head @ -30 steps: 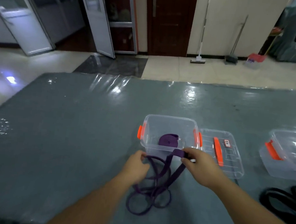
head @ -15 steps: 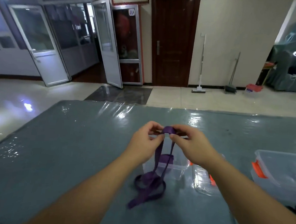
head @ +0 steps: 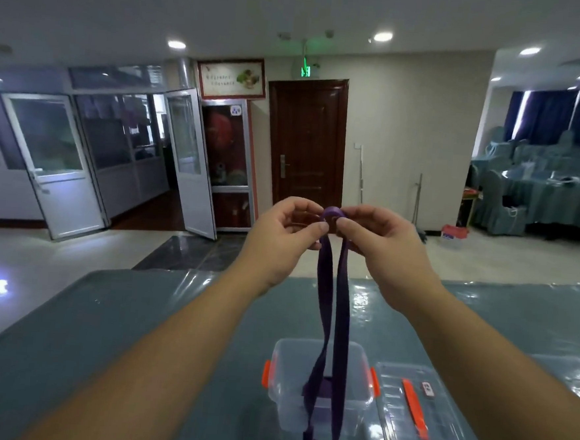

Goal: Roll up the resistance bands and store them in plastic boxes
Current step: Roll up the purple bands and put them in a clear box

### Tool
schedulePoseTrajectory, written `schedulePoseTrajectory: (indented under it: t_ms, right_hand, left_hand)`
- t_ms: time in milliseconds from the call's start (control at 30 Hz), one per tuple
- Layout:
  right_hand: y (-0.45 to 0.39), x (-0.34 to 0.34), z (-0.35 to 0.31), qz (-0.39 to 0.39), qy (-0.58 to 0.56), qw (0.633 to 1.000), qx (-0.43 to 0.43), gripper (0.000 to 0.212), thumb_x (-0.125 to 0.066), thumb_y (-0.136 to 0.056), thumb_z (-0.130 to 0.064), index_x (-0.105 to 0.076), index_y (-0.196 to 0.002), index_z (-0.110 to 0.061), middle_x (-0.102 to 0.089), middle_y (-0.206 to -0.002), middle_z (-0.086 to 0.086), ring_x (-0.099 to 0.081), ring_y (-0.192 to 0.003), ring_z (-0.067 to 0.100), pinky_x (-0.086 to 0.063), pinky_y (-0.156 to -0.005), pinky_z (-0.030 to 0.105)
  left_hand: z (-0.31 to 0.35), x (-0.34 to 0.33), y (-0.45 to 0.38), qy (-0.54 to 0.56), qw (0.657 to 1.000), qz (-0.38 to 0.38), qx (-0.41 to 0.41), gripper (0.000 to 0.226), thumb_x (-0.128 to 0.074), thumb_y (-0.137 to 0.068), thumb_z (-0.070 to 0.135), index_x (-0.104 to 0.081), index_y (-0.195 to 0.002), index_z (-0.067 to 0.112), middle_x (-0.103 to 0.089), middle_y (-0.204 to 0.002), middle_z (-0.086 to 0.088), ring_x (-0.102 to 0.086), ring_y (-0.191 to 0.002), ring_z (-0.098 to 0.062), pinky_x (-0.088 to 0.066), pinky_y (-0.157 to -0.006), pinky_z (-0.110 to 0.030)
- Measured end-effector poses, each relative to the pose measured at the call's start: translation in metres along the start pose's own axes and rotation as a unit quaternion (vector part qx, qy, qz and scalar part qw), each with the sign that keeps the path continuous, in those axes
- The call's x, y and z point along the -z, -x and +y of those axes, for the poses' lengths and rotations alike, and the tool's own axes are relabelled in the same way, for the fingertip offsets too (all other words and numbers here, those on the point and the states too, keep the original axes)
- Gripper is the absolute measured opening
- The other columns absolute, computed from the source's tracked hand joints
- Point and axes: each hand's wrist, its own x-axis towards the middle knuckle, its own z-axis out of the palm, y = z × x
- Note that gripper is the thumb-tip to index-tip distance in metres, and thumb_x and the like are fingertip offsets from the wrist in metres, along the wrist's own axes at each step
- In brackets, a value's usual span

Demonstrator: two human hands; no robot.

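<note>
I was looking into what seemed a banquet or function hall. On the right stood round tables (head: 544, 189) and chairs (head: 499, 203) draped in teal cloth, before dark blue curtains (head: 560, 115). Ahead were a dark wooden door (head: 306, 142) under a green exit sign (head: 305, 70), glazed aluminium doors (head: 56, 158) on the left, recessed ceiling lights (head: 382, 37), and a glossy tiled floor (head: 56, 258).

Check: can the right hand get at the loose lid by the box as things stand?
Probably not yet: the right hand pinches the purple band with the left hand. The lid lies uncovered.
</note>
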Motion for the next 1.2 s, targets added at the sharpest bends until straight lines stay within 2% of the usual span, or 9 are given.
schedulePoseTrajectory:
  t_ms: [267,400,500,633,700,833,1000,1100,1200]
  right_hand:
    - [-0.011,-0.024,-0.029,-0.003,-0.066,0.998,-0.025,0.014,-0.062,-0.103,-0.031,-0.068,-0.115,-0.028,-0.077,-0.102,0.007,-0.075,-0.096,0.032,-0.065,-0.085,0.047]
    - [-0.016,-0.031,-0.034,-0.007,-0.041,0.999,-0.035,0.017,-0.055,-0.106,-0.034,-0.068,-0.116,-0.027,-0.075,-0.102,0.008,-0.073,-0.095,0.033,-0.062,-0.087,0.046]
    - [-0.02,-0.033,-0.036,-0.009,-0.042,0.998,-0.049,0.017,-0.056,-0.106,-0.031,-0.069,-0.115,-0.023,-0.072,-0.097,0.007,-0.066,-0.09,0.025,-0.056,-0.083,0.041]
    - [-0.021,-0.035,-0.035,-0.024,-0.046,0.997,-0.064,0.02,-0.054,-0.108,-0.028,-0.069,-0.117,-0.02,-0.071,-0.092,0.001,-0.063,-0.087,0.018,-0.051,-0.083,0.034]
    - [-0.021,-0.037,-0.035,-0.025,-0.04,0.997,-0.064,0.021,-0.053,-0.108,-0.026,-0.071,-0.117,-0.019,-0.072,-0.092,0.0,-0.064,-0.088,0.016,-0.051,-0.085,0.033]
    - [-0.023,-0.038,-0.032,-0.042,-0.039,0.996,-0.072,0.022,-0.054,-0.108,-0.024,-0.077,-0.108,-0.025,-0.073,-0.094,0.004,-0.064,-0.093,0.022,-0.053,-0.092,0.041]
    - [-0.022,-0.032,-0.034,-0.085,0.035,0.995,-0.049,0.018,-0.064,-0.102,-0.025,-0.076,-0.112,-0.019,-0.08,-0.099,0.003,-0.076,-0.097,0.024,-0.06,-0.098,0.041]
    - [-0.021,-0.029,-0.034,-0.091,0.012,0.994,-0.065,0.018,-0.064,-0.101,-0.021,-0.077,-0.11,-0.013,-0.08,-0.1,0.011,-0.077,-0.095,0.033,-0.062,-0.095,0.047]
    - [-0.02,-0.024,-0.033,-0.093,-0.03,0.992,-0.073,0.019,-0.064,-0.101,-0.019,-0.078,-0.111,-0.009,-0.079,-0.105,0.017,-0.076,-0.1,0.038,-0.059,-0.099,0.052]
  left_hand:
    - [0.036,0.022,-0.016,0.05,0.997,-0.055,0.0,0.012,-0.07,-0.098,0.007,-0.074,-0.109,0.01,-0.079,-0.098,-0.007,-0.079,-0.093,-0.021,-0.064,-0.081,-0.029]
    - [0.04,0.03,-0.022,-0.029,0.997,-0.047,-0.045,0.015,-0.079,-0.091,0.015,-0.074,-0.105,0.015,-0.078,-0.095,-0.002,-0.077,-0.085,-0.013,-0.064,-0.076,-0.027]
    - [0.041,0.035,-0.028,-0.107,0.99,-0.042,-0.083,0.029,-0.08,-0.091,0.022,-0.07,-0.117,0.029,-0.073,-0.104,0.012,-0.071,-0.092,-0.002,-0.06,-0.075,-0.018]
    - [0.043,0.047,-0.034,-0.201,0.964,-0.112,-0.136,0.036,-0.061,-0.104,0.013,-0.067,-0.133,0.033,-0.072,-0.116,0.017,-0.068,-0.105,-0.002,-0.06,-0.092,-0.026]
    - [0.045,0.05,-0.037,-0.272,0.94,-0.125,-0.165,0.037,-0.062,-0.103,0.012,-0.067,-0.134,0.031,-0.069,-0.121,0.016,-0.065,-0.109,0.0,-0.058,-0.097,-0.025]
    - [0.05,0.054,-0.042,-0.308,0.924,-0.114,-0.196,0.027,-0.072,-0.097,0.017,-0.075,-0.122,0.027,-0.071,-0.111,0.014,-0.066,-0.103,-0.003,-0.056,-0.093,-0.022]
    - [0.053,0.06,-0.045,-0.352,0.902,-0.12,-0.22,0.018,-0.075,-0.095,0.019,-0.078,-0.109,0.031,-0.068,-0.098,0.021,-0.063,-0.095,0.002,-0.048,-0.081,-0.009]
    - [0.054,0.062,-0.045,-0.349,0.9,-0.112,-0.237,0.016,-0.077,-0.094,0.021,-0.079,-0.108,0.028,-0.071,-0.097,0.019,-0.064,-0.095,0.002,-0.047,-0.079,-0.005]
    - [0.052,0.064,-0.046,-0.324,0.907,-0.086,-0.255,0.014,-0.078,-0.093,0.022,-0.08,-0.106,0.028,-0.072,-0.095,0.018,-0.064,-0.094,0.002,-0.051,-0.08,-0.009]
